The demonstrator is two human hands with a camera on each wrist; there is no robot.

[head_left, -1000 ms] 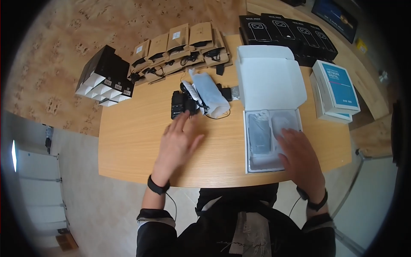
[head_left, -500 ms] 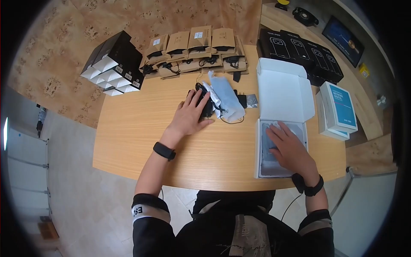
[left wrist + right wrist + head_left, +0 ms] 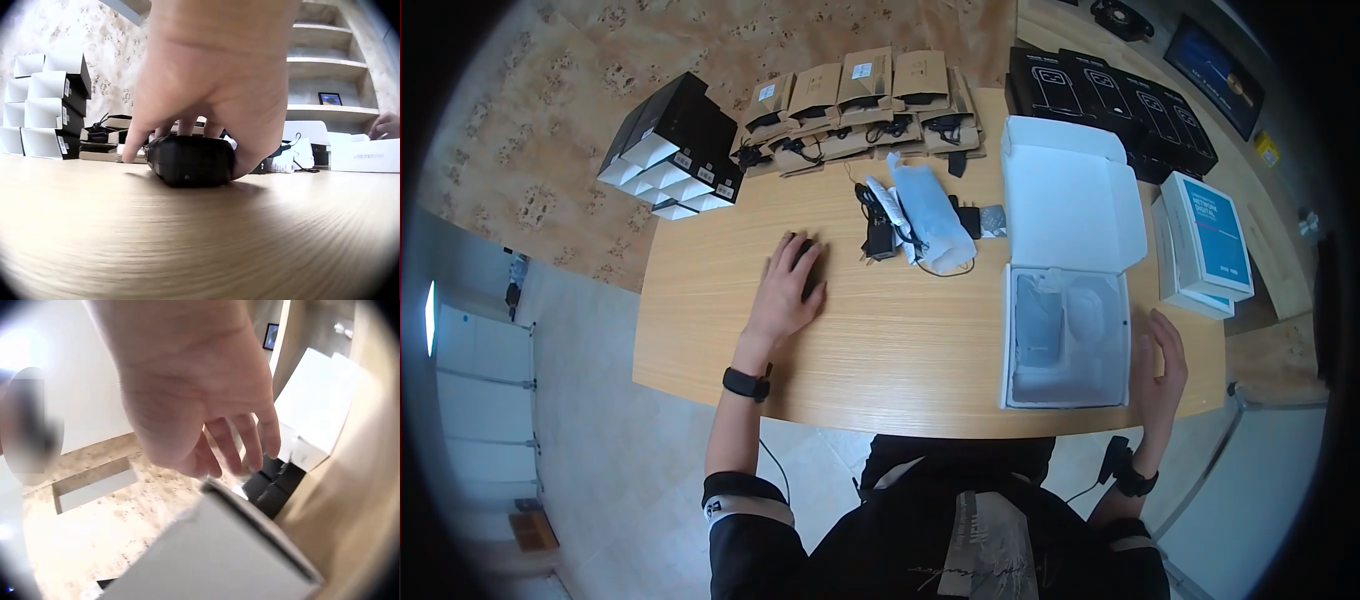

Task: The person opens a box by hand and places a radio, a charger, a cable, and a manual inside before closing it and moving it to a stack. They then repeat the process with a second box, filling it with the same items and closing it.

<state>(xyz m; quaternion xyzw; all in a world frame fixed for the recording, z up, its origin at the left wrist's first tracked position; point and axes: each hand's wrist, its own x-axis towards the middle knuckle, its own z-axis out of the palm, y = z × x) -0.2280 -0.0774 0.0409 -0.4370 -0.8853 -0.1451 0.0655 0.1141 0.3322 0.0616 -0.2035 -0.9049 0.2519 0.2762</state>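
while left hand [image 3: 785, 290] covers black device [image 3: 190, 160], right hand [image 3: 1160, 365] hovers apart.

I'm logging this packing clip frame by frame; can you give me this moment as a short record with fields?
left hand: grips a black device lying flat on the table
right hand: fingers relaxed, holds nothing, just right of the open white box
box contents: plastic-wrapped items in the tray
behind: cables and a clear bag

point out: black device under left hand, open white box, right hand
black device [image 3: 187, 159], left wrist view, on its near end face.
open white box [image 3: 1072, 195], head view, on the inside of the raised lid.
right hand [image 3: 1160, 365], head view, on the back of the hand, beside the box.
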